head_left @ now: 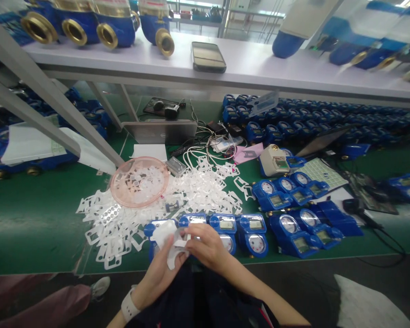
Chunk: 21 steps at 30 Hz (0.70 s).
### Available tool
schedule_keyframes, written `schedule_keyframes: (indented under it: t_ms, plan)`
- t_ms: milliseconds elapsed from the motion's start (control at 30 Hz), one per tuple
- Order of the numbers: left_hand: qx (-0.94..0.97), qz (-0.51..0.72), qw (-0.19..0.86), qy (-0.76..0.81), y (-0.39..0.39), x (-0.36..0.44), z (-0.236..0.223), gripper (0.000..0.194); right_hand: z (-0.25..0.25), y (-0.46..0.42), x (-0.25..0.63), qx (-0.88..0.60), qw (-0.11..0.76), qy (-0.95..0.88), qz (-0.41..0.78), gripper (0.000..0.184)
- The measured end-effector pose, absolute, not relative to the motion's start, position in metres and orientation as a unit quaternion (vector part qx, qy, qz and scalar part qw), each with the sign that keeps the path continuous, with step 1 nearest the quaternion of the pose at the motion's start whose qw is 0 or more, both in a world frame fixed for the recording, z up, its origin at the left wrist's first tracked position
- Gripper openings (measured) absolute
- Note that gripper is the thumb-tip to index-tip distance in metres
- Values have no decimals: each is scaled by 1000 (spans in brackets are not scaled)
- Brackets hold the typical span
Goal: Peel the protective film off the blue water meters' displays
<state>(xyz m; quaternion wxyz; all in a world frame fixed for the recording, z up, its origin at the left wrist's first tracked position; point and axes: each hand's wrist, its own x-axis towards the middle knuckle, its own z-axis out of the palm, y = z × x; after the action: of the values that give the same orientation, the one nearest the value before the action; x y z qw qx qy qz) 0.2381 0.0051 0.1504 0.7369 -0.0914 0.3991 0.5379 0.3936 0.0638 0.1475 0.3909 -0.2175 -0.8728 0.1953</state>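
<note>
Near the table's front edge, my left hand point(160, 269) is closed on a thin white plastic piece point(164, 231) with a curved outline. My right hand point(207, 246) pinches the same piece from the other side, its fingertips partly hidden. Just beyond and partly behind both hands lies a row of blue water meters point(253, 234) with small displays and round dials. Left of the hands spreads a heap of flat white plastic cut-outs point(111, 237). A larger pile of them point(203, 184) lies behind the meters.
A pink round tray point(116, 187) holds white scraps. Further meters point(299, 241) stand at right, near a scanner with a cable point(353, 207). Behind are a laptop point(164, 132) and tangled cables. A shelf point(253, 68) with a phone point(208, 58) crosses above. Another person's leg point(68, 298) shows lower left.
</note>
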Motion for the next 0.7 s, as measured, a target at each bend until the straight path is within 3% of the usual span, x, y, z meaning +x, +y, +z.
schedule_keyframes:
  t_ms: [200,400,600,700]
  plan:
    - [-139,591,648,460,24,218,157,21,154,55,397,-202,281,-906,245,11]
    - [54,474,722,501,0,227,154,25,151,57,396,-280,378,-862,189,9]
    - [14,425,768,478,-3,235,146,17,143,59,389,-234,378,-866,227,16]
    - [121,448,716,522,-12,215,125,19,142,57,388,-222,377,-869,232,16]
